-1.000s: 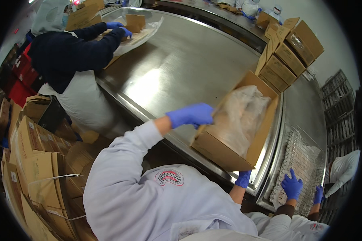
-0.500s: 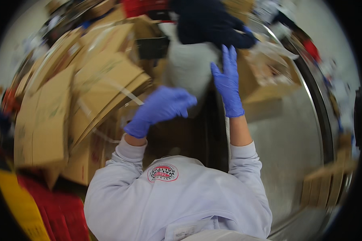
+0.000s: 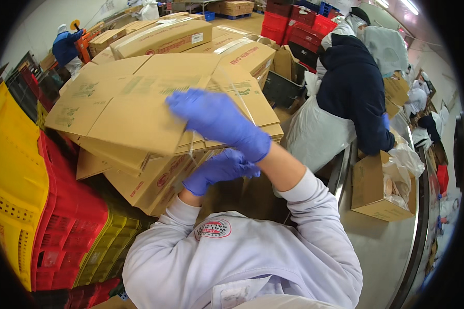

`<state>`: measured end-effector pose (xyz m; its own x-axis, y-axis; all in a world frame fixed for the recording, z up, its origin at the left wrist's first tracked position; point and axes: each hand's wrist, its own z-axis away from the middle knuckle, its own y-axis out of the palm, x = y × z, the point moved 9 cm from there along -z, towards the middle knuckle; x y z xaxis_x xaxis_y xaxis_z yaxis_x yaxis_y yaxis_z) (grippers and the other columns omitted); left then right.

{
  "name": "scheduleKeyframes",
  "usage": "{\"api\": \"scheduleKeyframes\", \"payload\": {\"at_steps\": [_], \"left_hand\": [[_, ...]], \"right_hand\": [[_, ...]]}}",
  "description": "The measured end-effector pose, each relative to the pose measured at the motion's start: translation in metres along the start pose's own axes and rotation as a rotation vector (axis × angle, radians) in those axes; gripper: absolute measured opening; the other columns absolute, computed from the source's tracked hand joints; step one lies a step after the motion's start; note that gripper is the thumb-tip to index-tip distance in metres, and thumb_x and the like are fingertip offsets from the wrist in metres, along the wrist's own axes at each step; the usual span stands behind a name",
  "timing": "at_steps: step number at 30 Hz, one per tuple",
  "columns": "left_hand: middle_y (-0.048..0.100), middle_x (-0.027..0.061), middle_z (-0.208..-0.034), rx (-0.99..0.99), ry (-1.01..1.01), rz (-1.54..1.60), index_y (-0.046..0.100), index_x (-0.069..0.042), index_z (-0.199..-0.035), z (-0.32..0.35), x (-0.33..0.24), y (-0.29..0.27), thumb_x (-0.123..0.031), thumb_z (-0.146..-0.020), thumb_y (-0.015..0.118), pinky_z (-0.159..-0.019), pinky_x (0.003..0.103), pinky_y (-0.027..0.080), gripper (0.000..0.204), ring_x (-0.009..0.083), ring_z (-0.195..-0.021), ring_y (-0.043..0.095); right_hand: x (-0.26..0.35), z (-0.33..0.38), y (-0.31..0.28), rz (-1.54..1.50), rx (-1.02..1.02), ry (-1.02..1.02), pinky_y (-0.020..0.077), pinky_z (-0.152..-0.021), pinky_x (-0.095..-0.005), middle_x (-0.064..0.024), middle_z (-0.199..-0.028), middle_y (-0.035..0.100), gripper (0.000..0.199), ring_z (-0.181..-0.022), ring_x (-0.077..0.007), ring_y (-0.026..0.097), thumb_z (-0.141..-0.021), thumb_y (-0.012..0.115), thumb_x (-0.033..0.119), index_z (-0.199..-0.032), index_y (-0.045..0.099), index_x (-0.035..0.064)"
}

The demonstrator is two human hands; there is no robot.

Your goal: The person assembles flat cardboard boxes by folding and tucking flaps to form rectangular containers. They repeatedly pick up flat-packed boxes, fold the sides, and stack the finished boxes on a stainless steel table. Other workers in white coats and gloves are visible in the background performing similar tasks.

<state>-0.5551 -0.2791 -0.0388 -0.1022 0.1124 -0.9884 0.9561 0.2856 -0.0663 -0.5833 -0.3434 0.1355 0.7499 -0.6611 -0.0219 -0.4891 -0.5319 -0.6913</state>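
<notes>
Since the previous frame, we have swung left from the steel counter (image 3: pixel 392 247) to the flattened cartons (image 3: pixel 134 110). Stacked crates (image 3: pixel 51 206) stand leftmost. Our left hand (image 3: pixel 219 170) grips the stack's lower edge; our right hand (image 3: pixel 216 121) lies flat, fingers spread, on top. A co-worker (image 3: pixel 353 87) blocks the counter's far end.

flattened brown cardboard boxes (image 3: pixel 139 110), stacked, tilted

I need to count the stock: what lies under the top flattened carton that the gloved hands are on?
Under the top flattened carton more flat cartons show at their edges, fanned out. The right hand presses on top; the left hand is beneath. How many is hidden.
</notes>
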Motion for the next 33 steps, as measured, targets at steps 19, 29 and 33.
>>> {"api": "scheduleKeyframes", "payload": {"at_steps": [19, 29, 33], "left_hand": [[0.036, 0.0117, -0.135, 0.242, 0.871, 0.278, 0.005, -0.004, -0.14, -0.124, -0.197, 0.238, 0.011, -0.073, 0.055, -0.096, 0.029, 0.034, 0.085, 0.0178, -0.117, 0.043], [0.058, 0.0126, -0.111, 1.063, 0.4, -0.203, 0.056, -0.002, -0.116, -0.051, -0.14, 0.449, -0.007, -0.079, 0.053, -0.09, 0.025, 0.039, 0.037, 0.016, -0.108, 0.051], [0.062, 0.0105, -0.105, 1.184, 0.937, 0.286, 0.066, -0.006, -0.1, 0.023, -0.156, 0.426, -0.029, -0.091, 0.034, -0.102, 0.037, 0.028, 0.041, 0.0213, -0.102, 0.057]], "right_hand": [[0.228, 0.532, -0.28, -0.007, -1.736, 1.243, 0.0411, -0.091, -0.0312, -0.0112, -0.124, 0.049, 0.047, -0.114, -0.0224, 0.047, -0.09, 0.049, 0.033, -0.124, 0.043, 0.0026], [0.312, 0.364, -0.329, 1.195, -0.794, 1.093, 0.012, -0.107, -0.0425, -0.0106, -0.138, 0.033, 0.084, -0.131, -0.0294, 0.023, -0.069, 0.06, 0.059, -0.133, 0.036, 0.0092], [0.322, 0.375, -0.322, 1.263, -0.663, 1.22, 0.0066, -0.105, -0.0519, -0.0047, -0.128, 0.048, 0.059, -0.13, -0.0278, 0.028, -0.081, 0.042, 0.061, -0.118, 0.054, 0.0165]]}}
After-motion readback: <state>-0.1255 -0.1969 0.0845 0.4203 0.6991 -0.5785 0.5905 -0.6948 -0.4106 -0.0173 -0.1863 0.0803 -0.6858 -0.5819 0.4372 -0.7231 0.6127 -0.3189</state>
